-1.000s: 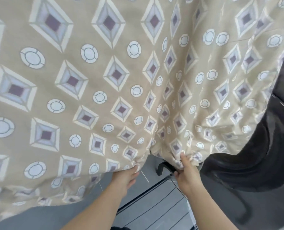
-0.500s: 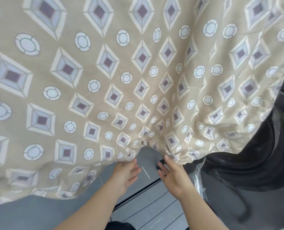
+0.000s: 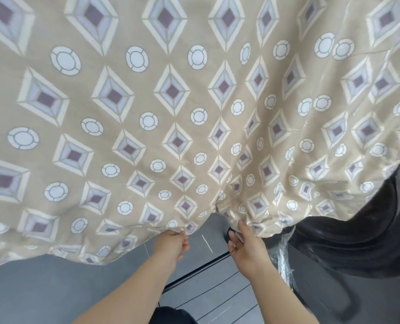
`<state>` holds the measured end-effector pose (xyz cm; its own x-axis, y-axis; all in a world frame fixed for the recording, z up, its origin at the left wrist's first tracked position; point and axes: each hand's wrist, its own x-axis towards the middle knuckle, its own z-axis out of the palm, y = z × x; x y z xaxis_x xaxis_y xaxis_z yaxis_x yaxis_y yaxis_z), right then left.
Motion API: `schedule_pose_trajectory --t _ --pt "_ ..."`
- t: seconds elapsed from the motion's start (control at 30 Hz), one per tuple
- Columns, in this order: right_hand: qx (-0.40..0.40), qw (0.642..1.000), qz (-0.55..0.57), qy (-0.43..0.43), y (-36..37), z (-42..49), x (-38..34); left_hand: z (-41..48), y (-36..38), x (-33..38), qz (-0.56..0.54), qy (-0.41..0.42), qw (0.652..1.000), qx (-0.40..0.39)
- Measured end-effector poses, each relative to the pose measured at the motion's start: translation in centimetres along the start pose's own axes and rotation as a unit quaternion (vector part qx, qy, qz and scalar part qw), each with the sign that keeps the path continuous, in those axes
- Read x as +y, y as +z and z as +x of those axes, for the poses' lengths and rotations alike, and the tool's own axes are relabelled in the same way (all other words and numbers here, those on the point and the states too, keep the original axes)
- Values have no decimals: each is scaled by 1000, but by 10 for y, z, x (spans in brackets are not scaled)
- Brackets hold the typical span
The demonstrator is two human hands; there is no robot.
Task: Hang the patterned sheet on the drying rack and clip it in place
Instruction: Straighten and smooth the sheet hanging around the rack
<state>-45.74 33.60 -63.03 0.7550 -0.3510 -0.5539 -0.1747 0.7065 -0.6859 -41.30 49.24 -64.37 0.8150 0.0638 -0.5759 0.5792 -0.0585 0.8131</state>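
Beige patterned sheet [image 3: 194,113] hangs wide — left hand [image 3: 171,245] pinches its lower hem, right hand [image 3: 247,247] beside it, fingers loosely spread, one fingertip touching the hem.

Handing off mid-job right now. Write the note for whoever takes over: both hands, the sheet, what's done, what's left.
Left hand: pinches the lower edge of the patterned sheet.
Right hand: fingers straight, fingertips touching the same edge just to the right, no grip.
Sheet: hangs spread wide in front, lower edge above the grey floor. The drying rack is out of view.
Done: the sheet appears hung.
Left: clip it in place; no clips are in view.
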Motion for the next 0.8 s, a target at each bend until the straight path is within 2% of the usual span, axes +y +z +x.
schedule_pose_trajectory --t 0.23,0.4,0.5,0.67,0.8 --pt "54 997 -42 -35 -5 8 2 -1 -8 -4 29 20 999 28" --pt "16 996 -60 57 3 6 23 -13 -11 5 67 5 997 -47" --pt "-16 991 -87 101 16 6 42 -8 -14 9 102 58 992 -55" --pt "-63 988 -97 99 48 18 59 11 -20 15 90 154 982 -54" --pt "-69 989 -97 90 71 17 60 17 -20 23 114 161 977 -77"
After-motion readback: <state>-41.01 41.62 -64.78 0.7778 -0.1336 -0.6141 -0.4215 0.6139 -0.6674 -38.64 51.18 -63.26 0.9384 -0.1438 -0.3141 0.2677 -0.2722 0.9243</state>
